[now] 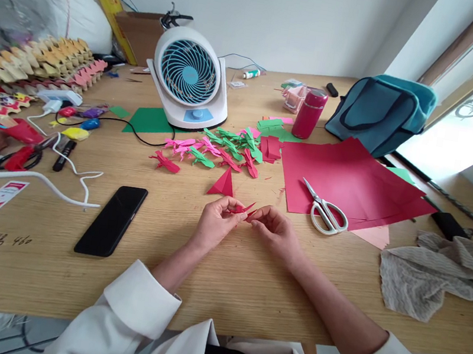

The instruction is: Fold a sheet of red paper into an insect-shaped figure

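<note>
Between both hands is a small piece of folded red paper [238,209]. My left hand [219,221] pinches one side of it with thumb and fingertips. From the other side, my right hand [272,229] closes its thumb and forefinger on the paper's right end. Fingers cover part of the folds. Just beyond them stands a red paper triangle [223,183]. Farther back lies a cluster of folded paper figures [232,145] in green, pink and red. White-handled scissors [327,210] rest to the right, partly on large red paper sheets [352,180].
A black phone [111,220] lies left of my hands. Behind the figures stands a white fan [189,77]. A red thermos [310,114] and a teal bag [376,112] are at the back right. A grey cloth [432,274] is at right, and a white cable [39,177] at left.
</note>
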Demonstrator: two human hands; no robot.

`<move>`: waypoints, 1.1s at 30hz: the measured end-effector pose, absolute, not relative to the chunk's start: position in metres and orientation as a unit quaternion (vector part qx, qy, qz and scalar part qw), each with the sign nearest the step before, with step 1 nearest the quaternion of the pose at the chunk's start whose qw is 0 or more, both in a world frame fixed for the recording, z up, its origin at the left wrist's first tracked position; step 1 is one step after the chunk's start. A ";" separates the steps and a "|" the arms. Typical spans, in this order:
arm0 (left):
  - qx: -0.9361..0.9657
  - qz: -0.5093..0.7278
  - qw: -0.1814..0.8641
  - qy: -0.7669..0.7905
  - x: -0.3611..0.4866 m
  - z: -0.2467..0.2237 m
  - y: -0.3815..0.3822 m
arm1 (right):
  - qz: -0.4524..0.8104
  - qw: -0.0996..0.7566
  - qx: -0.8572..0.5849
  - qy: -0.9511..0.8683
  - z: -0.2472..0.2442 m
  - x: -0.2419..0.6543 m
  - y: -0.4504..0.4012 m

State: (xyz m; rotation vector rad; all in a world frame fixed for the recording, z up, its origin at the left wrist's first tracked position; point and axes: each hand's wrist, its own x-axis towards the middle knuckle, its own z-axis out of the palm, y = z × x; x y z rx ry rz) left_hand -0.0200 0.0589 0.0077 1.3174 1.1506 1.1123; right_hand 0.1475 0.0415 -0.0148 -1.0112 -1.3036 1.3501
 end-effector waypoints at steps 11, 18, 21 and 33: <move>0.560 0.444 0.528 0.459 -0.019 0.006 0.059 | 0.445 0.513 -0.446 -0.582 -0.012 0.153 0.042; 0.544 0.411 0.581 0.445 -0.018 0.004 0.059 | 0.461 0.492 -0.440 -0.594 -0.009 0.153 0.043; 0.534 0.402 0.599 0.441 -0.018 0.004 0.059 | 0.469 0.476 -0.445 -0.597 -0.010 0.154 0.043; 0.488 0.408 0.639 0.432 -0.019 0.007 0.059 | 0.517 0.481 -0.427 -0.566 -0.013 0.155 0.044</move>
